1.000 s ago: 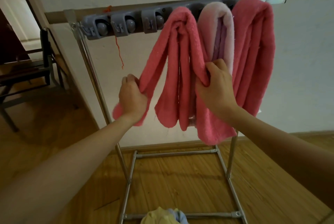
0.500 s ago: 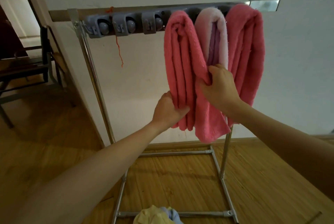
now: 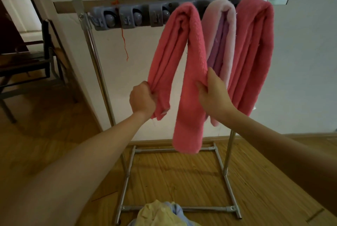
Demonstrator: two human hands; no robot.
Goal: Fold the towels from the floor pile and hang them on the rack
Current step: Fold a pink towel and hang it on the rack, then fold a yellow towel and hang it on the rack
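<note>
A folded pink towel hangs over the top bar of the metal rack. My left hand grips its shorter left end and holds it out to the left. My right hand pinches the longer right end, which hangs down near the floor bar. To the right on the same bar hang a pale pink and lilac towel and another pink towel. The floor pile, yellow and light blue cloth, lies at the bottom edge by the rack's base.
A grey holder strip with clips runs along the top bar. The rack stands against a white wall on a wooden floor. A dark chair is at the left by a doorway.
My left hand has pulled the towel's left end out to the left, so the two ends now hang spread apart. My right hand has slid lower on the right end.
</note>
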